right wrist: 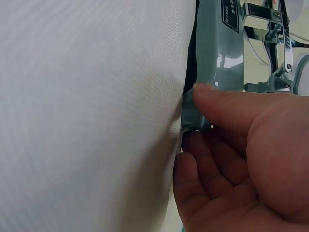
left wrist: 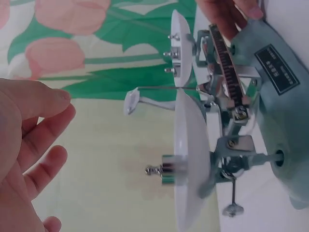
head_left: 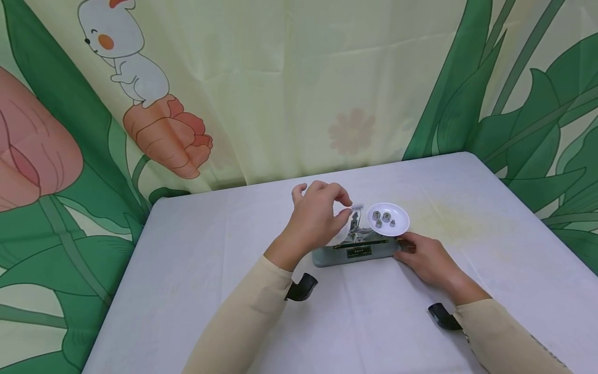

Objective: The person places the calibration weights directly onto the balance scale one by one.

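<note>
A grey-green balance scale (head_left: 333, 256) stands on the table with two white pans. Several small metal weights (head_left: 386, 217) sit on the right pan (head_left: 401, 214). In the left wrist view a single metal weight (left wrist: 168, 170), slightly blurred, stands on the nearer, left pan (left wrist: 185, 130). My left hand (head_left: 318, 214) hovers above that pan, partly hiding it in the head view; thumb and forefinger are bent close together with nothing seen between them. With my right hand (head_left: 431, 261) I grip the right end of the base, thumb on its front face and fingers curled by its end.
A white cloth covers the table (head_left: 187, 291). Behind it hangs a curtain (head_left: 289, 93) printed with plants and a rabbit. The scale's pointer (left wrist: 131, 101) and graduated beam (left wrist: 227, 67) rise between the pans. Each wrist carries a black camera mount (head_left: 302, 287).
</note>
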`<move>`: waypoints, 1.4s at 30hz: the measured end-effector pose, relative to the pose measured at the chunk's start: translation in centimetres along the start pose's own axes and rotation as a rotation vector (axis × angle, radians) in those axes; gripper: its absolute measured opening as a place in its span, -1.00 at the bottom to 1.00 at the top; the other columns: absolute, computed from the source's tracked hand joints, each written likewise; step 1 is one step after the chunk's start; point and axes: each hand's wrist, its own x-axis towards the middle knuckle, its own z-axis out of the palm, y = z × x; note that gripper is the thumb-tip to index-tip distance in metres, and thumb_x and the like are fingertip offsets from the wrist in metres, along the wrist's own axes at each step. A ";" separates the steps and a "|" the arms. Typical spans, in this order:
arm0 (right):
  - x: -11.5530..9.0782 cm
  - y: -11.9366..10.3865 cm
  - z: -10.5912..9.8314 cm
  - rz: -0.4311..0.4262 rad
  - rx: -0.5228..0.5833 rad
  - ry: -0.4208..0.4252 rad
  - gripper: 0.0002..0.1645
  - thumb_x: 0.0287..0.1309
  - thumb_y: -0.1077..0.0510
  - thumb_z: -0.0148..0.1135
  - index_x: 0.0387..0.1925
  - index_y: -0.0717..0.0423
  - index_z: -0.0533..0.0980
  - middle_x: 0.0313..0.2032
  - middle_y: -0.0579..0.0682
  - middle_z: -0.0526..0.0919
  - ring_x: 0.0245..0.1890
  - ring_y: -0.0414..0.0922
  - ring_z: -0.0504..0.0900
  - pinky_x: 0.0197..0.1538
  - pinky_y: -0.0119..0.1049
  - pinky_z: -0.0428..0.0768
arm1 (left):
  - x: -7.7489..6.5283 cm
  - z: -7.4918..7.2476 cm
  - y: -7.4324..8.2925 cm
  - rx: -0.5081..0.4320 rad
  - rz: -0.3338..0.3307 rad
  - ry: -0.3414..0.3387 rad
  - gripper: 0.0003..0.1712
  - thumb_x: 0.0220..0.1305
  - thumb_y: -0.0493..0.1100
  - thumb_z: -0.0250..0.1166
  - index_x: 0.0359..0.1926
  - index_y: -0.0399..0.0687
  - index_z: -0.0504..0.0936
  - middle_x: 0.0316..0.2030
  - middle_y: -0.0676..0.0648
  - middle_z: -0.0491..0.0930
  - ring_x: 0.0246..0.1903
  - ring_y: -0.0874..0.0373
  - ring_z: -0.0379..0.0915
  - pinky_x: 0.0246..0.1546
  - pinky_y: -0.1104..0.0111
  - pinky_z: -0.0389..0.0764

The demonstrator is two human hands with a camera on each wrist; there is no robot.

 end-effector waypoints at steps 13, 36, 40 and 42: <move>0.0 -0.3 -0.1 0.017 -0.001 -0.018 -0.43 0.22 0.21 0.31 0.22 0.36 0.45 0.07 0.34 0.60 0.03 0.28 0.60 0.09 0.23 0.50 | -2.5 0.3 -2.4 -0.070 -0.111 0.030 -0.87 0.26 -0.17 0.42 -0.20 -0.01 0.64 -0.22 0.07 0.66 0.03 0.04 0.39 0.25 -0.12 0.06; 0.0 -0.3 -0.2 0.000 -0.003 -0.001 -0.46 0.19 0.21 0.35 0.16 0.37 0.49 0.01 0.32 0.64 -0.01 0.26 0.61 0.05 0.23 0.51 | -8.6 0.9 -6.2 -0.084 -0.243 0.063 -0.77 0.18 -0.21 0.49 -0.19 -0.05 0.61 -0.19 0.02 0.65 0.03 -0.02 0.42 0.24 -0.15 0.05; 0.0 -0.3 -0.2 -0.001 -0.006 -0.004 -0.47 0.18 0.20 0.37 0.14 0.37 0.49 0.00 0.32 0.64 -0.02 0.26 0.61 0.04 0.23 0.51 | -9.6 1.3 -6.8 -0.031 -0.256 0.016 -0.77 0.17 -0.19 0.50 -0.19 -0.04 0.63 -0.19 0.01 0.65 0.02 -0.02 0.42 0.23 -0.17 0.07; 0.0 -0.3 -0.2 -0.002 -0.008 -0.003 -0.47 0.18 0.20 0.37 0.14 0.37 0.49 -0.01 0.32 0.64 -0.02 0.27 0.61 0.04 0.23 0.51 | -10.1 1.4 -7.0 -0.007 -0.266 -0.001 -0.77 0.16 -0.18 0.50 -0.20 -0.02 0.63 -0.20 0.01 0.64 0.02 -0.01 0.42 0.23 -0.18 0.06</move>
